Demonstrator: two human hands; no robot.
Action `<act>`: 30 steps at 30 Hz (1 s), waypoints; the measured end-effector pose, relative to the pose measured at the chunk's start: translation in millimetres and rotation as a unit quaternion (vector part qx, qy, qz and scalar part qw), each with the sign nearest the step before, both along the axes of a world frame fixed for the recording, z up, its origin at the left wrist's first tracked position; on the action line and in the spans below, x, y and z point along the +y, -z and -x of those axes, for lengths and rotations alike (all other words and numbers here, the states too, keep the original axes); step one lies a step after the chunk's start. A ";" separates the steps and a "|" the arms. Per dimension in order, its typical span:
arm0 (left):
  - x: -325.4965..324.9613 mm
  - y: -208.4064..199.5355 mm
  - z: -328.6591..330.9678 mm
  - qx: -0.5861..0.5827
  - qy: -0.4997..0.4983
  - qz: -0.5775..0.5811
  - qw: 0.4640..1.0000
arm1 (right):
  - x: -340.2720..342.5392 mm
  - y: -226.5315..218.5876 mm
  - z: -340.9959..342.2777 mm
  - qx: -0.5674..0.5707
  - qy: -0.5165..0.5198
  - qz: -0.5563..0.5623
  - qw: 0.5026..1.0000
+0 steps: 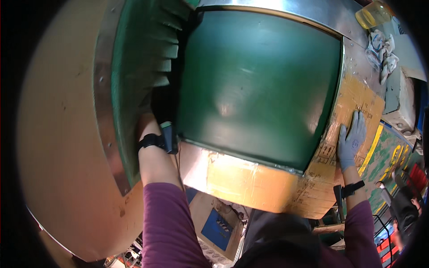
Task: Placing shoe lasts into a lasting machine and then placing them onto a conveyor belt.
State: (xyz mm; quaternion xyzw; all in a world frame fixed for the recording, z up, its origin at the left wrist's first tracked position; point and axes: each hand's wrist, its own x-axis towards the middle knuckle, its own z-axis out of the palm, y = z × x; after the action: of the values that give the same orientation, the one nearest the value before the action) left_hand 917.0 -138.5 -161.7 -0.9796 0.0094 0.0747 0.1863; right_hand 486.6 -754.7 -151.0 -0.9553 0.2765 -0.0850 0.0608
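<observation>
My left forearm reaches into the dark gap beside a green strip curtain, and a band with a small device is strapped round it. The left hand is lost in shadow beyond the wrist, so its fingers and anything in them are hidden. To the right of the gap lies a large, smooth green panel. My right hand, in a grey glove, rests with its fingers stretched out on taped cardboard along the panel's right edge. It holds nothing.
A tall beige cover with a riveted metal strip stands at the left. More cardboard covers the near edge. At the far right are a crumpled cloth and a container of yellow liquid. Below sits a box with a blue panel.
</observation>
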 end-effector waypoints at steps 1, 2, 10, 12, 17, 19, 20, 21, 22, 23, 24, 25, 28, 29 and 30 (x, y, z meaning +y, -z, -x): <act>13.8 4.3 6.8 -0.001 -0.006 -0.023 1.000 | -3.6 -1.9 1.3 0.002 0.008 -0.008 1.000; 27.4 11.9 16.4 0.005 -0.007 -0.029 1.000 | -6.2 -4.4 6.0 0.009 0.010 -0.014 1.000; 19.6 23.5 -14.3 -0.041 0.298 0.085 0.950 | 0.5 -1.7 0.8 -0.004 0.008 -0.017 1.000; -79.4 45.7 16.8 0.026 0.179 0.249 0.951 | -2.9 -10.2 7.3 0.025 0.017 0.011 0.999; -141.3 -0.5 123.4 0.071 -0.081 0.534 0.839 | 23.9 -13.7 -16.4 0.006 -0.014 0.014 1.000; -247.5 -69.8 186.6 0.227 -0.242 0.757 0.563 | -19.2 -27.3 22.1 0.053 0.037 0.056 0.996; -223.0 -81.5 212.0 0.242 -0.260 0.794 0.493 | -5.9 -38.6 5.6 0.086 0.014 -0.010 0.996; -217.4 -101.9 243.0 0.202 -0.219 0.806 0.512 | 9.4 -49.2 -6.1 0.132 0.001 -0.066 0.989; -185.1 -111.3 272.8 0.232 -0.209 0.819 0.482 | 52.1 -65.8 -20.0 0.061 -0.091 -0.151 0.982; -166.0 -155.0 291.4 0.331 -0.220 0.730 0.556 | 91.8 -86.8 -19.1 -0.002 -0.166 -0.229 0.959; -141.6 -183.0 313.9 0.422 -0.222 0.719 0.505 | 138.6 -101.8 -17.6 0.019 -0.145 -0.446 0.883; -122.6 -188.6 352.6 0.356 -0.194 0.775 0.485 | 187.7 -114.9 -9.3 0.059 -0.123 -0.643 0.753; -64.2 -229.8 420.6 0.365 -0.250 0.802 0.401 | 278.4 -174.1 4.5 0.242 -0.276 -0.731 0.575; -31.7 -210.7 442.3 0.467 -0.271 0.741 0.398 | 306.6 -181.8 6.0 0.251 -0.447 -0.566 0.646; -20.8 -233.2 457.2 0.358 -0.266 0.832 0.331 | 324.9 -179.0 16.5 0.249 -0.315 -0.745 0.533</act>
State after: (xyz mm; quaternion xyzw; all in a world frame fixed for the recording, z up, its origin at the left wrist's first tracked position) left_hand 459.8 -159.3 71.5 -0.4548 -0.1281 0.4172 -0.7763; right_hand 470.0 -429.9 28.0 -0.5718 -0.0752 0.4175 0.7022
